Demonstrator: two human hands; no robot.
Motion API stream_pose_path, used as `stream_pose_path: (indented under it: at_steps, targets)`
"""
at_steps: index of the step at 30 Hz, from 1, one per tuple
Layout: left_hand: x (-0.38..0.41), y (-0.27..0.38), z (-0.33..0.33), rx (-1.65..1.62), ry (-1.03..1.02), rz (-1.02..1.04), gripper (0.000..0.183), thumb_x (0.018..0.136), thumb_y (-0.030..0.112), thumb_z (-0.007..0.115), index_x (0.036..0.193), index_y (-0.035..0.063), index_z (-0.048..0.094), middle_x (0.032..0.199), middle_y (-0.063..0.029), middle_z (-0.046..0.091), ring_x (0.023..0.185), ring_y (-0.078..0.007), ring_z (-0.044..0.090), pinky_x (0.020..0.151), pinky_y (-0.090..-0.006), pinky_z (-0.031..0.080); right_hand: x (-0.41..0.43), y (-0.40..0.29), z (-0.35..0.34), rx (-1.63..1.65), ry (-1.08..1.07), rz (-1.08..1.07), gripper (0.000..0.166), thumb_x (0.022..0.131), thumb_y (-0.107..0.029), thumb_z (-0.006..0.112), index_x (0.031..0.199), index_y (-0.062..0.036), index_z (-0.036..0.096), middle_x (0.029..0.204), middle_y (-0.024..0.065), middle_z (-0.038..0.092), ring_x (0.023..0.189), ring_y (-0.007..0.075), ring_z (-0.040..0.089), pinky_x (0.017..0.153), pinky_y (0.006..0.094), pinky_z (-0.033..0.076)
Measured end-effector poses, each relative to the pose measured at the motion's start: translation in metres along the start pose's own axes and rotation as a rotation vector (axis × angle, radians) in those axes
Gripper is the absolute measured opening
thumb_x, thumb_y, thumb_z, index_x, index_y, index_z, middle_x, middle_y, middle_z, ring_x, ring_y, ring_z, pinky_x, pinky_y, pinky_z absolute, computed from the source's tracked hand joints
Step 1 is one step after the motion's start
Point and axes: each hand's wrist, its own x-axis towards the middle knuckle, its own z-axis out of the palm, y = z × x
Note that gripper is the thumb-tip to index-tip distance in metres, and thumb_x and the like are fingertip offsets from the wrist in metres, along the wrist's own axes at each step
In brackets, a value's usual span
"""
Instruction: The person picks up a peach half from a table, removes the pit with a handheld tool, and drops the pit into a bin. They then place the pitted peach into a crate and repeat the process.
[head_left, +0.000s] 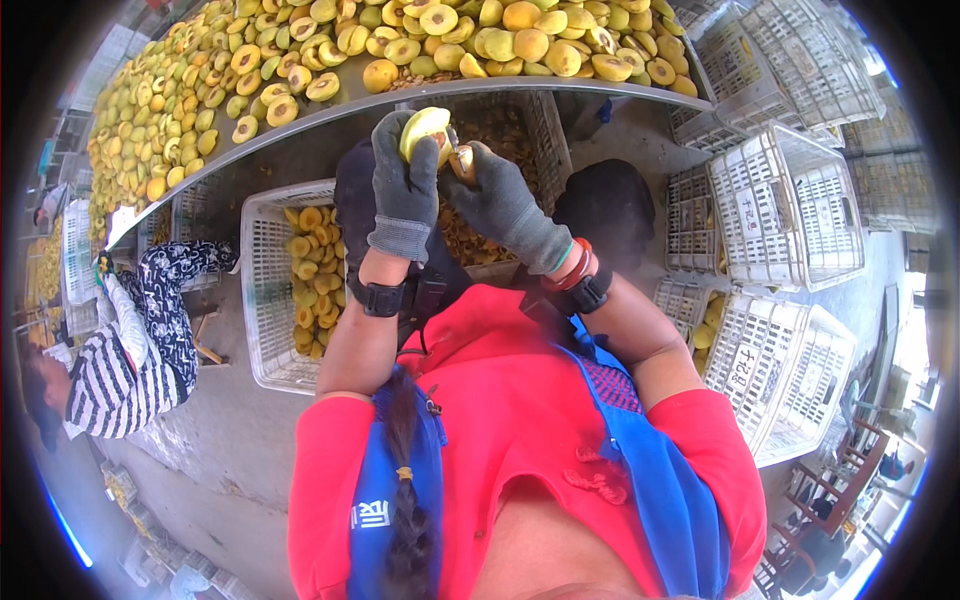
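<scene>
My left hand (405, 176), in a dark grey knit glove, holds a yellow-green halved fruit (425, 132), which looks like a peach or apricot, just below the table's near edge. My right hand (499, 199), gloved alike, is closed around the wooden handle of a small metal-tipped hand tool (462, 163). The tool's tip is at the fruit's cut side; its exact shape is partly hidden. Beyond both hands, many halved fruits (281, 110) lie heaped on a metal-edged table (420, 94). Beneath the hands, a crate holds brownish fruit scraps (476, 247).
A white plastic crate (266, 285) with fruit halves stands left of my legs. Stacked white crates (780, 206) rise at the right, some with fruit inside. A co-worker in a striped top (124, 379) sits at the left by the table.
</scene>
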Motion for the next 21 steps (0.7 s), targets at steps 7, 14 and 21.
stream_pose_path:
  at_steps: [7, 14, 21]
  targets:
    - [-0.002, -0.009, 0.002, -0.038, 0.050, 0.083, 0.035, 0.090, 0.027, 0.053, 0.114, 0.0018, 0.046, 0.105, -0.0127, 0.055, 0.093, -0.0233, 0.057, 0.080, -0.0327, 0.046, -0.002, -0.020, -0.004, 0.493, -0.200, 0.283, 0.019, 0.081, -0.010, 0.059, 0.097, -0.0016, 0.052, 0.072, 0.0075, 0.059, 0.062, 0.0147, 0.058, 0.055, 0.0298, 0.047]
    - [-0.005, -0.016, 0.001, 0.094, 0.057, 0.188, 0.038, 0.091, 0.030, 0.052, 0.115, 0.0016, 0.045, 0.108, -0.0139, 0.051, 0.095, -0.0277, 0.056, 0.082, -0.0346, 0.046, -0.001, -0.023, -0.009, 0.500, -0.228, 0.203, 0.022, 0.079, -0.010, 0.060, 0.098, -0.0010, 0.051, 0.075, 0.0104, 0.061, 0.065, 0.0196, 0.061, 0.058, 0.0323, 0.048]
    - [-0.013, -0.020, 0.008, 0.023, 0.057, 0.161, 0.043, 0.091, 0.034, 0.050, 0.118, 0.0019, 0.043, 0.114, -0.0154, 0.047, 0.102, -0.0280, 0.052, 0.087, -0.0356, 0.042, 0.001, -0.004, 0.004, 0.121, -0.039, -0.087, 0.027, 0.078, -0.008, 0.060, 0.103, -0.0002, 0.052, 0.080, 0.0093, 0.063, 0.071, 0.0198, 0.062, 0.064, 0.0330, 0.049]
